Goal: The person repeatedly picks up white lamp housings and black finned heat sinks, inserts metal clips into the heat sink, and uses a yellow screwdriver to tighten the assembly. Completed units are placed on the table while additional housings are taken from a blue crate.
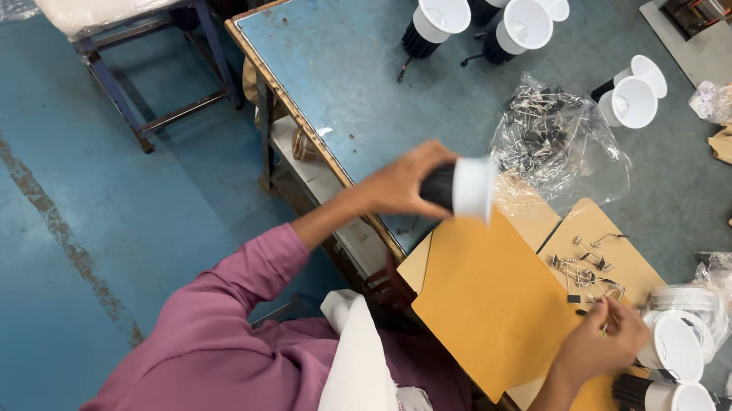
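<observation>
Downlight housing [462, 188] held in left hand [402, 185]; spring clip [605, 323] picked by right hand [601, 344].
Left fingers are closed around the black body; right fingers are pinched on one clip, best lifted clear of the loose clips [583, 268].

The person wears a mauve-pink long-sleeved top, its left sleeve [230, 308] pushed up so the cuff bunches well behind the left hand [402, 185], leaving the forearm bare. The forearm behind the right hand [601, 344] is bare too. A white cloth [359, 368] with a small patterned edge hangs down the front of the top.
</observation>
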